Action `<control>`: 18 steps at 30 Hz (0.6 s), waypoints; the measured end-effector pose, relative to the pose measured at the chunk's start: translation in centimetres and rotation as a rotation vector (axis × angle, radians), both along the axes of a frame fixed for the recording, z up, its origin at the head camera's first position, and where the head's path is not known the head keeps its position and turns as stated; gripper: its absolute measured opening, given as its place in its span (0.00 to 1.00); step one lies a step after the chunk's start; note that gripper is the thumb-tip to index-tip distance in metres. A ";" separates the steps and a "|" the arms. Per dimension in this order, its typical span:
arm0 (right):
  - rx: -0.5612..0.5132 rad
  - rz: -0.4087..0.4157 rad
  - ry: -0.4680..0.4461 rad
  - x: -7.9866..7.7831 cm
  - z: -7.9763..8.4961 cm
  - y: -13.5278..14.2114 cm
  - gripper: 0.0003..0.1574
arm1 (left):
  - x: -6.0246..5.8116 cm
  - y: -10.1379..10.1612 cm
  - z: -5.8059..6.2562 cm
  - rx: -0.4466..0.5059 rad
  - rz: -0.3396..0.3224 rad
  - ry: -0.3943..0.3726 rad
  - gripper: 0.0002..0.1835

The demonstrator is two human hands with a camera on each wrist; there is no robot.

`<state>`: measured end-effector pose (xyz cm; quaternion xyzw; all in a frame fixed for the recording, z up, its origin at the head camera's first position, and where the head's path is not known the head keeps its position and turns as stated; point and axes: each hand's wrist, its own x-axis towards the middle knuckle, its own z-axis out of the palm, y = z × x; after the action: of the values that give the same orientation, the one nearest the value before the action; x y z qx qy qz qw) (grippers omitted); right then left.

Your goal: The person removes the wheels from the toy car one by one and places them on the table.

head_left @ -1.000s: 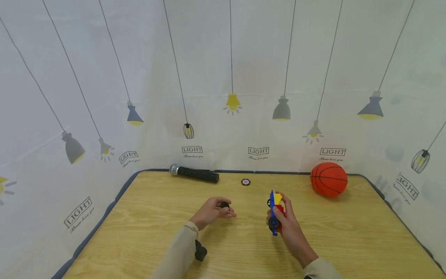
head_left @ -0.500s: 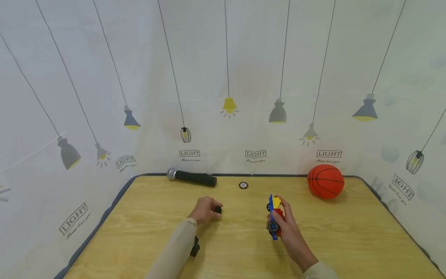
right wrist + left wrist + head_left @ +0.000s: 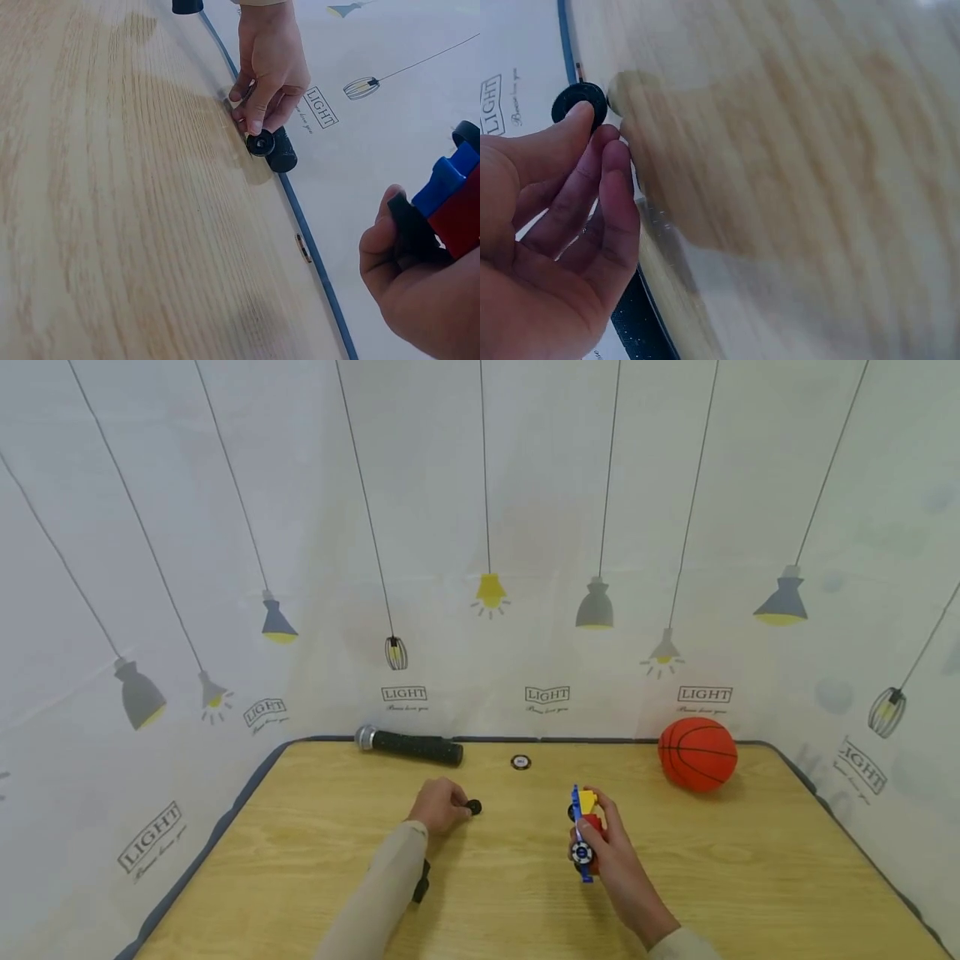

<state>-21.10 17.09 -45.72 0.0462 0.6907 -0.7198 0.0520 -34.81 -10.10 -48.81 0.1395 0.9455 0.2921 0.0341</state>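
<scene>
My left hand [image 3: 437, 807] pinches a small black toy wheel [image 3: 474, 807] between thumb and fingertips, low over the wooden table. In the left wrist view, the thumb presses on the face of this round wheel [image 3: 564, 103]. My right hand [image 3: 621, 864] holds a toy car [image 3: 587, 801] with blue, red and yellow parts, tipped on end. Its side with black wheels faces left, and the lower wheel shows a pale ring around a blue middle. Fingers and palm hide part of the car's red body.
A black microphone [image 3: 416, 747] with a silver head lies along the back edge of the table [image 3: 510, 877]. Right of it lies a poker chip [image 3: 521, 762]. An orange-red basketball [image 3: 697, 754] sits at the back right. A printed cloth wall [image 3: 480, 510] surrounds the table.
My left hand has turned from fingers up to knuckles up, shifting left with the wheel. The right hand still holds the car, which has turned slightly; its lower wheel now looks paler.
</scene>
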 end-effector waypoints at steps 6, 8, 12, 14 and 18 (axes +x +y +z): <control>0.041 -0.002 -0.030 -0.1 -0.3 0.0 0.34 | 0.0 -0.5 0.4 0.022 0.099 -0.090 0.11; 0.048 -0.003 -0.041 0.0 -0.4 0.1 0.34 | 0.1 -0.6 0.7 0.006 0.124 -0.120 0.13; 0.040 -0.008 -0.037 0.0 -0.3 0.1 0.33 | 0.4 -0.8 1.5 -0.031 0.160 -0.171 0.14; 0.034 -0.006 -0.030 0.0 -0.3 0.0 0.33 | 0.4 -0.8 1.7 -0.049 0.171 -0.183 0.14; 0.014 -0.005 -0.026 0.0 -0.1 -0.1 0.32 | 0.4 -1.1 1.6 -0.063 0.172 -0.177 0.15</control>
<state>-21.07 17.02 -45.87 0.0578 0.6948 -0.7145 0.0587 -34.40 -11.17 -47.20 0.0303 0.9560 0.2752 0.0965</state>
